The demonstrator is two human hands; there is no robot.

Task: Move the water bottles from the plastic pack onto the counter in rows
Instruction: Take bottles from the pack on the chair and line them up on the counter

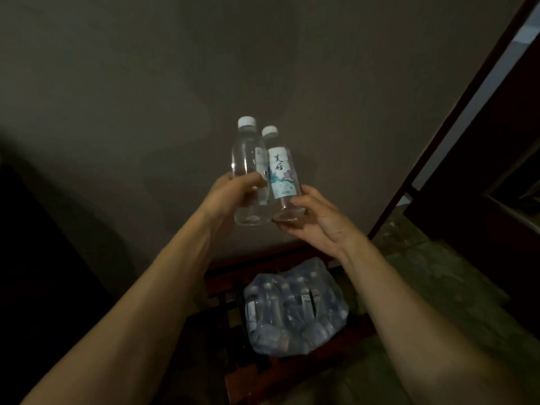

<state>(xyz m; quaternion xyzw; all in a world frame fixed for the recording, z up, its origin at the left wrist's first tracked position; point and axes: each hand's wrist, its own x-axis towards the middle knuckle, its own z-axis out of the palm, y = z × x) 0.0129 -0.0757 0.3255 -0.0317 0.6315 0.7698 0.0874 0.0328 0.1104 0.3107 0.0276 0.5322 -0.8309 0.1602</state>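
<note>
From the head camera, you have one bottle in each hand, raised side by side over the broad grey-brown counter surface [263, 68]. Your left hand [233, 197] is wrapped around the lower body of a clear plastic water bottle with a white cap [248, 171], thumb across the front and fingers curled behind. Your right hand [315, 220] cups the base of a second clear bottle with a white printed label [282, 173], fingers partly closed under and around its bottom. The two bottles touch or nearly touch along their sides; both tilt slightly. The rest sit low in the view, inside the torn, crinkled clear plastic pack [295, 311] resting on a dark red slatted wooden stand [230, 290], well apart from your hands. Both bottles look full, so expect modest weight and thin walls that give if squeezed hard. The smooth plastic may be slippery, and the base hold on the right looks the less secure. A grip around the middle, at the label, should serve better. Set each down flat on its base, since a tilted bottle may tip.
</note>
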